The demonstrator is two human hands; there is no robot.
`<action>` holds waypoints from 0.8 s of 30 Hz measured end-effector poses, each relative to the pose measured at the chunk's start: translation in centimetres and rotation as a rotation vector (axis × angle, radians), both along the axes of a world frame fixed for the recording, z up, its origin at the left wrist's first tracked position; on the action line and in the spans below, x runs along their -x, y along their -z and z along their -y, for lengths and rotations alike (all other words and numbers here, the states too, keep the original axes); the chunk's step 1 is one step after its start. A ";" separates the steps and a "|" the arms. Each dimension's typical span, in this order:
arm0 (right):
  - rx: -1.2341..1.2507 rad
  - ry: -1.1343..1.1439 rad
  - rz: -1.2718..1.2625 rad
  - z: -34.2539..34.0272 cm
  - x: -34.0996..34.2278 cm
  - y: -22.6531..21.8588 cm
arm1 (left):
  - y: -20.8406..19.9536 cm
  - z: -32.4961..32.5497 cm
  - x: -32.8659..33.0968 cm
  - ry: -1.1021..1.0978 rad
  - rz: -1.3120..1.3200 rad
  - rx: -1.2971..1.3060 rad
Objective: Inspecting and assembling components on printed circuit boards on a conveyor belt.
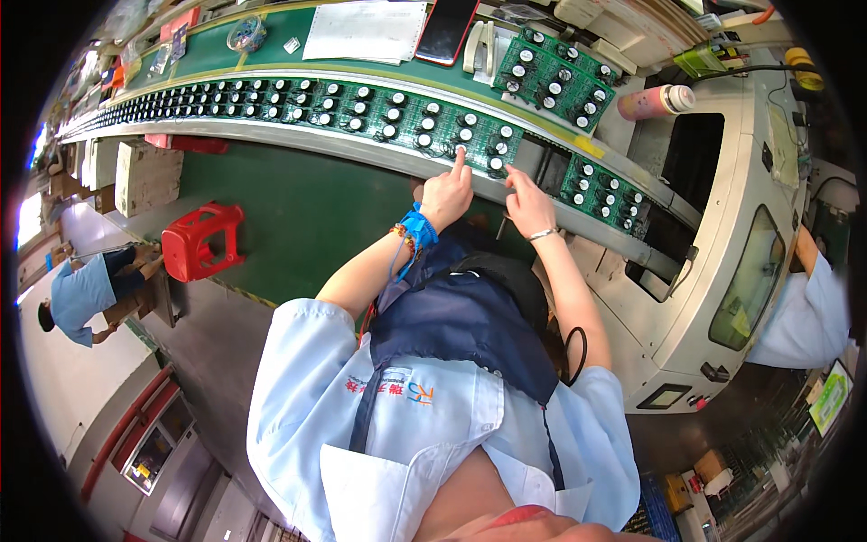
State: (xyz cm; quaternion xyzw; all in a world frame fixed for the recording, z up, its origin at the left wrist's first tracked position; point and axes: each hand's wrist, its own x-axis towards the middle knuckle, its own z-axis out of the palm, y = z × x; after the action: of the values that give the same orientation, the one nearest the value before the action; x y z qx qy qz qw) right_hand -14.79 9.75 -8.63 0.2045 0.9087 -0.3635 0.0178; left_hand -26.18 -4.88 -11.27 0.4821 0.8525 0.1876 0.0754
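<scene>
A long row of green circuit boards (416, 110) with white-topped round capacitors lies on a rail conveyor in front of me. My left hand (448, 193) reaches up to the row, its index finger stretched onto a capacitor near the front edge and the other fingers curled. To its right, my right hand (530, 206) points its index finger at the near right corner of the last board in the row. Neither hand appears to hold anything. Beyond a gap in the rails, a separate circuit board (603, 195) sits to the right. A blue band (417, 226) circles my left wrist.
More populated boards (555, 79) lie behind the rail, near a pink bottle (656, 102). White papers (364, 32) and a phone (446, 30) rest further back. A beige machine (695, 271) stands at right, a red stool (202, 241) at left. Other people are on both sides.
</scene>
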 end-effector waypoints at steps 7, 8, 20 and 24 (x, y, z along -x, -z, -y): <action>-0.111 0.001 0.173 1.6 1.9 0.6 | 0.5 -0.5 0.7 0.170 -0.095 0.066; -0.137 0.005 0.218 1.8 2.2 0.5 | 0.8 -0.4 0.8 0.170 -0.091 0.065; -0.094 0.247 0.031 -1.1 5.3 -0.5 | -0.9 -2.3 2.6 0.118 -0.037 0.022; -0.136 0.187 0.067 -2.0 6.2 0.3 | -0.5 -2.3 2.9 0.101 -0.082 0.058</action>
State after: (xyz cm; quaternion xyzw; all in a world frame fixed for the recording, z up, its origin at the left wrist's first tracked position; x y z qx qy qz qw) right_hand -20.96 11.78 -8.88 0.3009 0.9072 -0.2939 0.0003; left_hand -29.05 -2.63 -10.76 0.5296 0.8344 0.1387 0.0640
